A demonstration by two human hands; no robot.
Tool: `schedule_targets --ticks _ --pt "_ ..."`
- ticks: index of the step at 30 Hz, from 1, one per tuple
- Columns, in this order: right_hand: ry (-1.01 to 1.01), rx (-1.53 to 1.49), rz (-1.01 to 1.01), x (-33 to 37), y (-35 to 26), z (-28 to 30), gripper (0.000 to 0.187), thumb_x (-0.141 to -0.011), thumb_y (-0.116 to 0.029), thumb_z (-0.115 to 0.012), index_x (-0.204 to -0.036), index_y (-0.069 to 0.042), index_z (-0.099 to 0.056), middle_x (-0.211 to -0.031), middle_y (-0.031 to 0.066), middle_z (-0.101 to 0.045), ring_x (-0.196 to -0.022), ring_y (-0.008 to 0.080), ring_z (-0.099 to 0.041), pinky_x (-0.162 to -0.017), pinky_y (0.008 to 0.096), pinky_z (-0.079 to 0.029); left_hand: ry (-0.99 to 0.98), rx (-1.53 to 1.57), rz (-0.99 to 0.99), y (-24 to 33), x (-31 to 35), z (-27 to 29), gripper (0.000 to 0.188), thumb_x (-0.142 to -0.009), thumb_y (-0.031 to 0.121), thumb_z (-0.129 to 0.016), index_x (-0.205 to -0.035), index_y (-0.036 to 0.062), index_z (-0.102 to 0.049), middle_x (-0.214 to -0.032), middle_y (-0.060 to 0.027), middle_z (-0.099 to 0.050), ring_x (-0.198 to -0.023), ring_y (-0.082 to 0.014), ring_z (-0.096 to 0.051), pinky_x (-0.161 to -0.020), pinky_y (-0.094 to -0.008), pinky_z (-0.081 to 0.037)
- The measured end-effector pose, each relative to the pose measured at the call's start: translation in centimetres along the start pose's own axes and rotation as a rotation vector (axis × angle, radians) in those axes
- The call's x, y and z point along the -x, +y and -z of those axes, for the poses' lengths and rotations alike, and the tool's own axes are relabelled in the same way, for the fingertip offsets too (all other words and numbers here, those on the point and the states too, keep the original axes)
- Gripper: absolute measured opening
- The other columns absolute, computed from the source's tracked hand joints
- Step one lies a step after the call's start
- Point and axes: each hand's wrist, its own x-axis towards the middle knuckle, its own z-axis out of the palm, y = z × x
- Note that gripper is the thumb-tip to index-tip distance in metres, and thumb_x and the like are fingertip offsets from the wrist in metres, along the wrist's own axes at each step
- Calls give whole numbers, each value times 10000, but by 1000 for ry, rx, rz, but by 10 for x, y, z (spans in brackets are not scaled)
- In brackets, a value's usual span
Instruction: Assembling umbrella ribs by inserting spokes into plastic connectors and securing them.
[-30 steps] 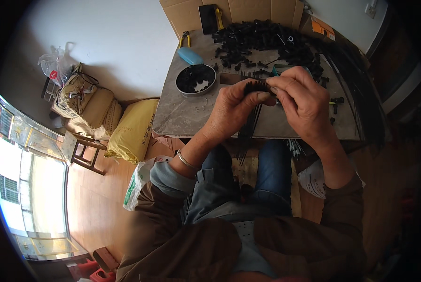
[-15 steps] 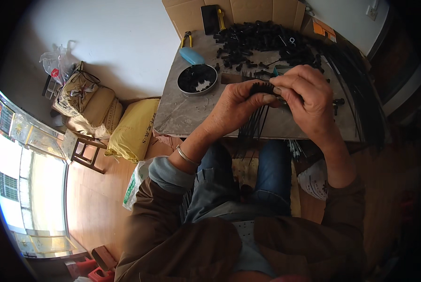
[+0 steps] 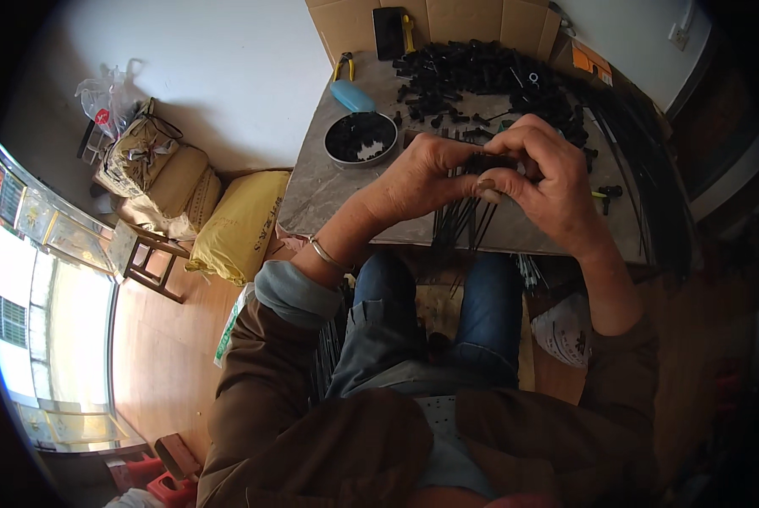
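My left hand [image 3: 426, 173] is closed round a bundle of thin black strips [image 3: 466, 222] that look like cable ties. Their long tails hang below the hand, over the table's near edge. My right hand [image 3: 549, 173] meets it from the right, thumb and fingers curled onto the top end of the bundle, the two thumbs close together. Any small part between the right fingertips is hidden. Left of the hands stands a round bowl [image 3: 334, 155] holding small black pieces. Behind them spreads a heap of black plastic parts [image 3: 472, 72] on the grey table [image 3: 311, 199].
Yellow-handled pliers [image 3: 344, 68] and a light-blue object [image 3: 351, 96] lie near the bowl. Long black strips [image 3: 642, 169] drape over the table's right side. Cardboard [image 3: 464, 24] lines the back, with a dark flat panel [image 3: 388, 34]. A yellow sack [image 3: 240, 224] and a stool [image 3: 151, 254] stand left.
My right fingers have curled further over the bundle's top and the right thumb has moved left, nearer the left thumb. The left hand keeps its hold. The whole view has shifted slightly.
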Motion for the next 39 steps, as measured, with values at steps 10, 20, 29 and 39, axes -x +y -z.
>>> schedule_targets --ticks 10,20,29,39 --pt "50 88 104 -11 10 -12 269 -679 -147 -805 -815 -41 -599 -766 37 -595 -656 164 -637 -563 272 -519 -79 -26 -26 -14 -2 9 397 -716 353 -784 -817 -7 -648 -625 -156 -580 -542 -288 -547 -535 -344 -459" --pt "94 144 103 -15 2 -21 201 -704 -84 -778 -841 -53 -633 -776 28 -600 -640 165 -633 -526 273 -498 33 33 -55 -15 3 8 375 -722 335 -784 -774 -4 -633 -625 -157 -584 -545 -314 -545 -522 -356 -452" --pt "53 82 71 -22 2 -21 171 -715 -64 -762 -859 -61 -671 -780 29 -606 -653 167 -640 -539 273 -505 78 -2 -78 -21 8 11 406 -709 342 -788 -707 -15 -596 -606 -159 -566 -513 -303 -517 -494 -357 -435" --pt "32 188 67 -20 -4 -22 233 -692 -181 -792 -840 -82 -642 -785 26 -611 -647 179 -635 -539 286 -494 47 -7 -68 -31 8 2 451 -709 404 -766 -730 -17 -604 -604 -177 -547 -543 -347 -543 -500 -370 -440"
